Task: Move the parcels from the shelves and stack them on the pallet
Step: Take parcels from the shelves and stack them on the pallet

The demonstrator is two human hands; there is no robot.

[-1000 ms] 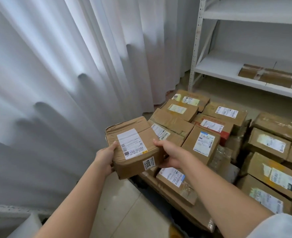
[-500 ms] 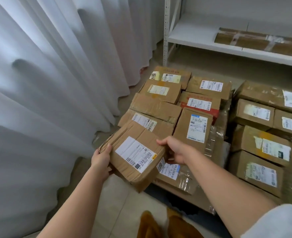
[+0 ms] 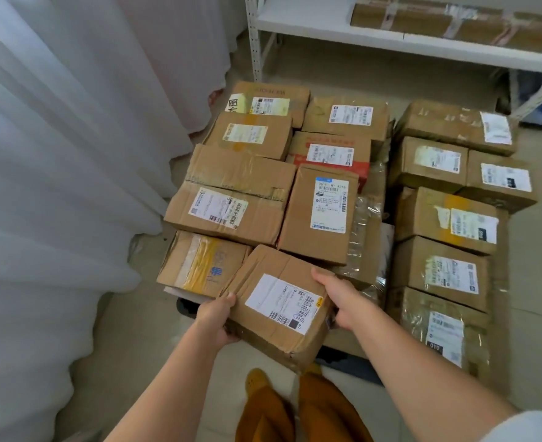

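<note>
**Cardboard parcel coming down at the near edge of the stack**

Cardboard is filling nearly everything ahead of my hands. I am holding one brown parcel (image 3: 279, 306) between them, label up: my left hand (image 3: 217, 319) is gripping its near-left corner with the thumb lying on top, and my right hand (image 3: 343, 299) is clasping its right edge, fingers curled round the side. The parcel is tilting slightly and hanging low over the near edge of the pallet (image 3: 352, 357), of which only a dark strip is showing just below my right hand. I cannot tell whether its far edge is already touching anything.

Beyond my hands the stacked parcels (image 3: 320, 212) are already covering the pallet in tight rows, with a second group to the right of my right hand. Just left of my left hand a taped parcel (image 3: 202, 263) is sitting at the stack's near corner. Further off, past the stack, the white shelf (image 3: 374, 39) is carrying what looks like one long flat parcel (image 3: 448, 22), so I judge that most of the work is done, with this placement and at least that one left.

Compared with half a second ago, the parcel is sitting lower and nearer the stack, and I am looking down more steeply, so the shelf has slid to the top of my view and my orange slippers (image 3: 295, 406) are showing below my wrists.
</note>
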